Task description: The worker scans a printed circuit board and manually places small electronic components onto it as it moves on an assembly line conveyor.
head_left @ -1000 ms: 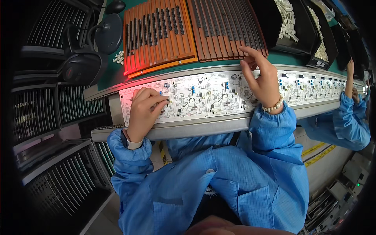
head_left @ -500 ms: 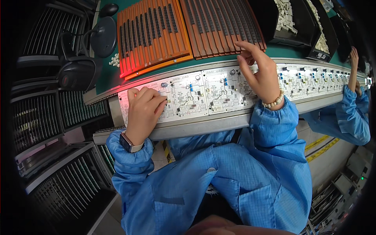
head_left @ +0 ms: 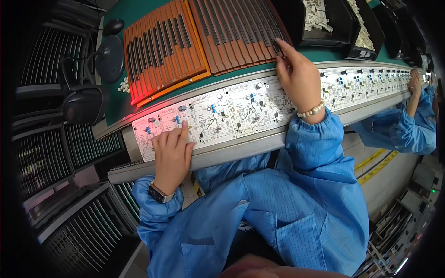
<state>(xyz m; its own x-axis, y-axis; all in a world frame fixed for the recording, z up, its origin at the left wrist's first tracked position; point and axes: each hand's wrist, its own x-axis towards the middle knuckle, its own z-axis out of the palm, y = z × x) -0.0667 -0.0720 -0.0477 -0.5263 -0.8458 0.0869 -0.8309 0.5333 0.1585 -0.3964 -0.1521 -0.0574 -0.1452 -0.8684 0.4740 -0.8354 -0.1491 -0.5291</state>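
Note:
My left hand [head_left: 172, 144], with a watch at its wrist, rests on the leftmost white circuit board [head_left: 139, 127]. Its index finger stretches onto the board, beside small blue and black components, and nothing shows in its grasp. My right hand [head_left: 301, 76], wearing a beaded bracelet, reaches over a neighbouring white circuit board [head_left: 248, 109] toward the brown rack of black components [head_left: 232, 39]. Its index finger is extended at the rack's right side, the thumb apart from it; the other fingers are partly hidden.
An orange-framed rack of black components [head_left: 162, 51] stands at the back left, with loose white parts [head_left: 124, 85] beside it. Black bins [head_left: 331, 37] of white pieces sit at the back right. A metal rail [head_left: 245, 148] edges the boards. A co-worker's hand [head_left: 414, 81] touches the far-right boards.
My left hand has moved down, uncovering components, and its pinched fingers have straightened. My right hand's fingertips have moved farther up over the brown rack. The view has shifted slightly.

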